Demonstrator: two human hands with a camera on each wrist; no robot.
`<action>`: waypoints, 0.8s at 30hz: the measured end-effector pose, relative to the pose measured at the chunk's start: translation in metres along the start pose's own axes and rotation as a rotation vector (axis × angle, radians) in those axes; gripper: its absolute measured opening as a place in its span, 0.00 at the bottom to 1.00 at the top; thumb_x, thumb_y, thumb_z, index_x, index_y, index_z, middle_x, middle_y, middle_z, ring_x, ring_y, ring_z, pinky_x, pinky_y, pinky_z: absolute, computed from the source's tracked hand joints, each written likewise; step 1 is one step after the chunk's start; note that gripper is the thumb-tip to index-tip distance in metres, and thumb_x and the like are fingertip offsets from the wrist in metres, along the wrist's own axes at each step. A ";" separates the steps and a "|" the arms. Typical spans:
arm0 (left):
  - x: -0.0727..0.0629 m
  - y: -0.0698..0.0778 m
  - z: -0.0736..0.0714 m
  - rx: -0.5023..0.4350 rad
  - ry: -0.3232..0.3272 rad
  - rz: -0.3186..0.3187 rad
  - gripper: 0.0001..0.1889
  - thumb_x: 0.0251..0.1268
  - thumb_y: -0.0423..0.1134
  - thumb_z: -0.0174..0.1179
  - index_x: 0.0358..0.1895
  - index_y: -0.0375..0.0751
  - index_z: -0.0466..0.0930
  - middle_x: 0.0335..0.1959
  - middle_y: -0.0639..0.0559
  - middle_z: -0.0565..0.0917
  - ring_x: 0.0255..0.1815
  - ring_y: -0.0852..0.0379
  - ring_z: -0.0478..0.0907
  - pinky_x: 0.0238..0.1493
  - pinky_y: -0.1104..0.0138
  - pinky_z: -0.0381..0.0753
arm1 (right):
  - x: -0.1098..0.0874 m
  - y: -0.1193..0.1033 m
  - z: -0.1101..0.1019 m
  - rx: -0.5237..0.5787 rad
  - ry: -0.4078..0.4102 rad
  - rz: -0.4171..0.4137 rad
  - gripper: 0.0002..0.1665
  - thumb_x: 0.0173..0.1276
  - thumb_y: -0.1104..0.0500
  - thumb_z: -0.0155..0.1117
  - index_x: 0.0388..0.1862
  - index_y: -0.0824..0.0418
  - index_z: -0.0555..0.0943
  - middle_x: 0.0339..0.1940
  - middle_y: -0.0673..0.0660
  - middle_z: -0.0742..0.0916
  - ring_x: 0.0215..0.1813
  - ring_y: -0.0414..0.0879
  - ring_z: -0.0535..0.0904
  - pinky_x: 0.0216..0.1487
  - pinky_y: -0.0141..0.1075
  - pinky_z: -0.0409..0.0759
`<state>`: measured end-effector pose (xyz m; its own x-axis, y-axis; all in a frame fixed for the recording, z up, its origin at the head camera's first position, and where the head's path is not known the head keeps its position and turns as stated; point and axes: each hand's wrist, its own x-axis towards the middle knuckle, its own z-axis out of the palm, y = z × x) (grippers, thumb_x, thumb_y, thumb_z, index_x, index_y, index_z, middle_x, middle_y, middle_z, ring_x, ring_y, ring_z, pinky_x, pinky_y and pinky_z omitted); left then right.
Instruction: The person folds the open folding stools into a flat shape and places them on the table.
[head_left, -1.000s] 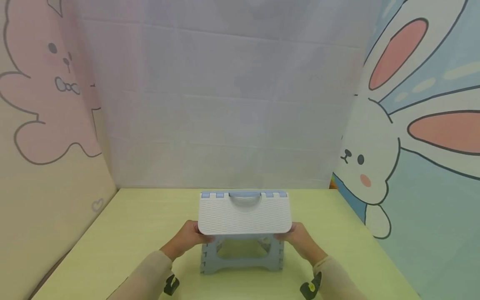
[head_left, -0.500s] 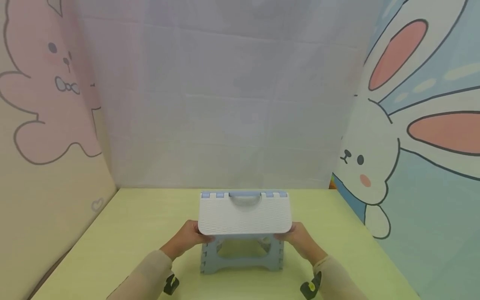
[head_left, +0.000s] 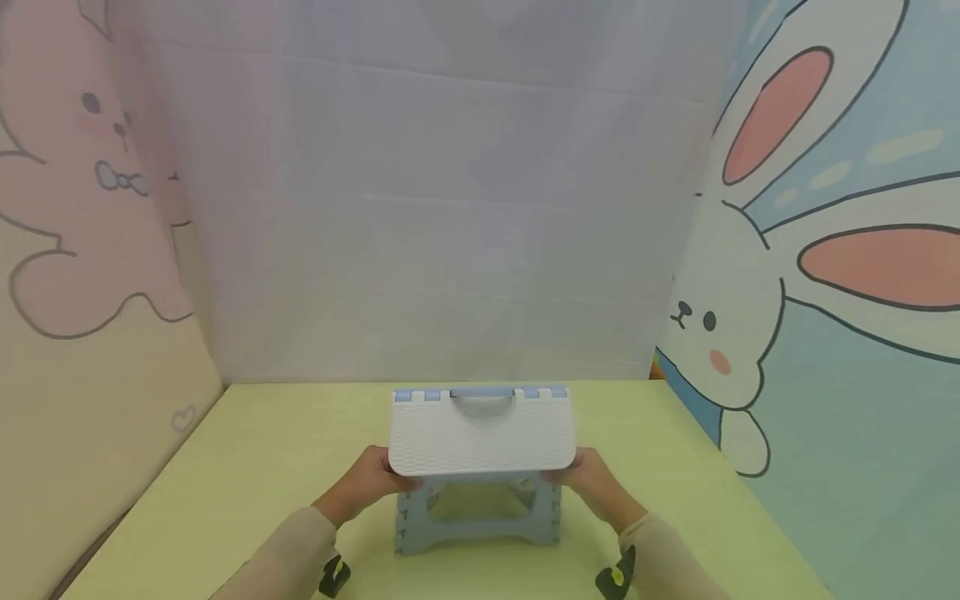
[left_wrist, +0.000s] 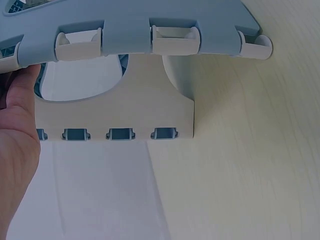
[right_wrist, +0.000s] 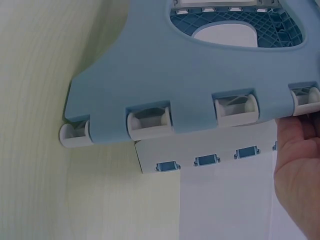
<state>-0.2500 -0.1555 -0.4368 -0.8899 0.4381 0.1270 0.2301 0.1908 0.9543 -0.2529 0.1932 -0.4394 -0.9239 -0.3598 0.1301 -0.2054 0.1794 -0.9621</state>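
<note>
A folding step stool (head_left: pixel 482 437) stands unfolded on the table, with a white textured top and a carry handle (head_left: pixel 482 392) along its far side. Below the top shows its pale blue front leg panel (head_left: pixel 480 528). My left hand (head_left: pixel 366 483) grips the left end of the top, thumb in front under the edge. On the opposite end my right hand (head_left: pixel 600 486) holds on the same way. Both wrist views show the blue leg panel (left_wrist: pixel 127 35) with white hinge pieces (right_wrist: pixel 150 123) along its side. The other fingers are mostly hidden behind the stool.
The yellow-green table (head_left: pixel 300 433) reaches to a pale hanging sheet (head_left: pixel 450 208) at the back. Cartoon-printed walls bound it, with a pink animal (head_left: pixel 97 167) on the left and a white rabbit (head_left: pixel 735 333) on the right.
The head view has shifted slightly, so the whole scene sits a little further left and lower. Both hands keep the same hold, and the stool stays in place on the table.
</note>
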 end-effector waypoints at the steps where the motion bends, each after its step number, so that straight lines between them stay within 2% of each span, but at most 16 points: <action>1: 0.000 -0.001 -0.001 -0.004 -0.004 -0.001 0.18 0.55 0.27 0.66 0.48 0.19 0.78 0.45 0.32 0.83 0.47 0.44 0.81 0.47 0.53 0.81 | 0.000 0.001 0.001 -0.002 -0.004 0.006 0.23 0.61 0.66 0.63 0.53 0.79 0.75 0.52 0.70 0.82 0.57 0.64 0.77 0.58 0.55 0.73; 6: 0.000 -0.006 -0.003 0.001 -0.036 -0.008 0.17 0.55 0.27 0.66 0.46 0.19 0.79 0.44 0.33 0.84 0.45 0.49 0.82 0.46 0.56 0.81 | 0.000 0.004 0.000 -0.025 -0.026 0.024 0.22 0.62 0.64 0.63 0.52 0.77 0.77 0.52 0.67 0.83 0.57 0.62 0.77 0.57 0.53 0.74; 12: 0.005 -0.002 -0.005 -0.002 -0.040 0.023 0.18 0.55 0.27 0.66 0.48 0.18 0.77 0.46 0.31 0.82 0.48 0.40 0.81 0.48 0.52 0.80 | 0.003 0.001 -0.003 -0.032 -0.029 -0.052 0.22 0.63 0.66 0.61 0.52 0.79 0.75 0.53 0.71 0.81 0.58 0.66 0.75 0.58 0.55 0.73; 18: 0.004 -0.002 -0.003 -0.016 -0.035 -0.009 0.17 0.55 0.26 0.66 0.47 0.19 0.78 0.46 0.32 0.83 0.48 0.39 0.80 0.48 0.51 0.80 | 0.002 0.002 -0.002 -0.014 -0.026 -0.024 0.22 0.63 0.66 0.61 0.53 0.79 0.75 0.53 0.70 0.82 0.58 0.64 0.75 0.58 0.54 0.73; 24: 0.003 -0.001 -0.003 -0.015 -0.035 -0.003 0.17 0.56 0.27 0.65 0.47 0.18 0.78 0.45 0.31 0.82 0.48 0.40 0.80 0.48 0.52 0.80 | 0.002 0.003 -0.002 -0.017 -0.042 -0.046 0.23 0.64 0.64 0.61 0.54 0.78 0.75 0.54 0.71 0.81 0.58 0.64 0.75 0.58 0.54 0.73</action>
<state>-0.2542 -0.1573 -0.4365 -0.8762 0.4680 0.1151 0.2217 0.1793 0.9585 -0.2558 0.1950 -0.4419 -0.8990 -0.4063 0.1635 -0.2531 0.1772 -0.9511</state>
